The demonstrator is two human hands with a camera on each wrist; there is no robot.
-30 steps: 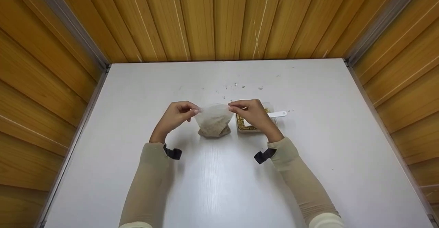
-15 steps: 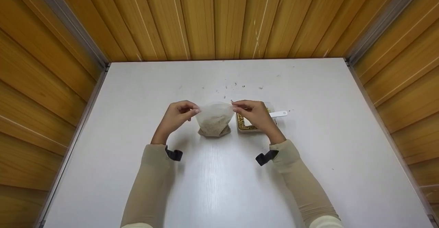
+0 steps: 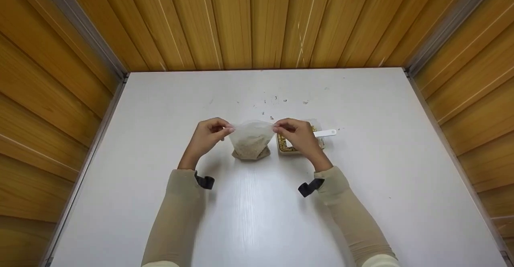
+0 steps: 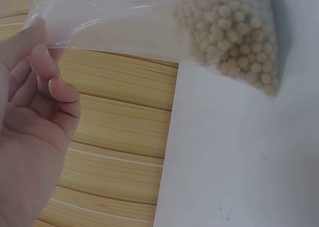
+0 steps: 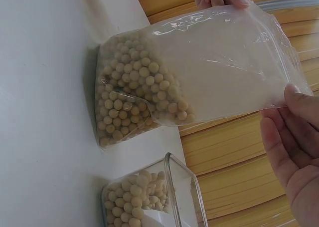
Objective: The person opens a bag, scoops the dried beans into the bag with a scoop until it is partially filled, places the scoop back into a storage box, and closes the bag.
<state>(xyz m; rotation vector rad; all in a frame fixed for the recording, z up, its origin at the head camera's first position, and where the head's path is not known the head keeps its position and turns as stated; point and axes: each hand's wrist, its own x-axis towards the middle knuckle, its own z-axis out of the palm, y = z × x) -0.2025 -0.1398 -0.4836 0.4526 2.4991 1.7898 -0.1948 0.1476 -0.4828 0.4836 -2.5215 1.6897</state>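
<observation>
A clear zip bag (image 3: pixel 252 136) stands upright on the white table, its lower part filled with pale soybeans (image 5: pixel 134 72). My left hand (image 3: pixel 205 140) pinches the left upper corner of the bag between thumb and fingertips. On the other side, my right hand (image 3: pixel 302 137) pinches the right upper corner. The bag's top is stretched between both hands, and its zip strip (image 5: pixel 271 42) shows in the right wrist view. Just right of the bag, partly behind my right hand, is a clear container (image 5: pixel 172 187) of soybeans.
A white scoop handle (image 3: pixel 326 133) sticks out over the container's right side. Several small crumbs (image 3: pixel 276 98) lie scattered on the table (image 3: pixel 180 98) beyond the bag. Wood-patterned panels (image 3: pixel 249 22) wall the table in at the back and sides.
My right hand has shifted slightly right, drawing the bag's top wider. The bag mouth looked rounder half a second ago and is flatter now. My left hand has barely moved.
</observation>
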